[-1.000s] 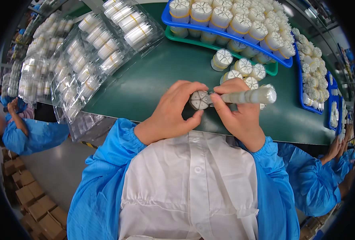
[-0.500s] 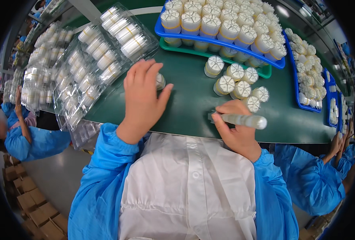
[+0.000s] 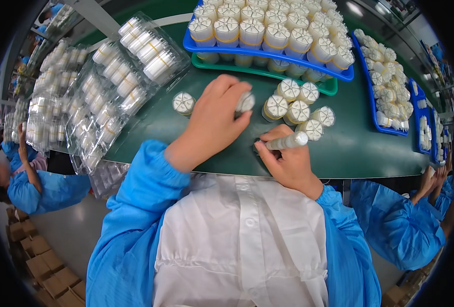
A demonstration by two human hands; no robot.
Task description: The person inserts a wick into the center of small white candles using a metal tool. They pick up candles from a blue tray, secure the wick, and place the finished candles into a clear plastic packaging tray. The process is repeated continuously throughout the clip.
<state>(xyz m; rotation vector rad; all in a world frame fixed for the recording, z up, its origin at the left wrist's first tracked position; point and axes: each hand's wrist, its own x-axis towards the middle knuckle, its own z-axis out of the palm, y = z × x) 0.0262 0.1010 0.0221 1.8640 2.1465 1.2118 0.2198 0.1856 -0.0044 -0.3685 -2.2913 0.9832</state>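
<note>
My left hand (image 3: 211, 123), a little blurred, is closed round a white cylindrical bundle (image 3: 245, 102) with a segmented round top. To its left, apart from the hand, stands another such bundle (image 3: 184, 103). In my right hand (image 3: 288, 158) is a pen-like tube (image 3: 291, 140) with a translucent whitish barrel; its thick end points right and its dark narrow end points left, toward the left hand. Just beyond the right hand several upright bundles (image 3: 297, 112) with yellow bands stand close together on the green tabletop (image 3: 211, 161).
At the back, a blue tray (image 3: 268, 51) full of banded bundles rests on a green tray (image 3: 330, 87). Clear plastic packs (image 3: 119, 77) of white bundles lie on the left. More blue trays (image 3: 390, 130) stand at right. People in blue sleeves (image 3: 53, 189) work on both sides.
My left hand has let go of one bundle, which stays standing, and moved right to grasp another from beside the group. The right hand keeps the pen-like tube, and the view has shifted slightly.
</note>
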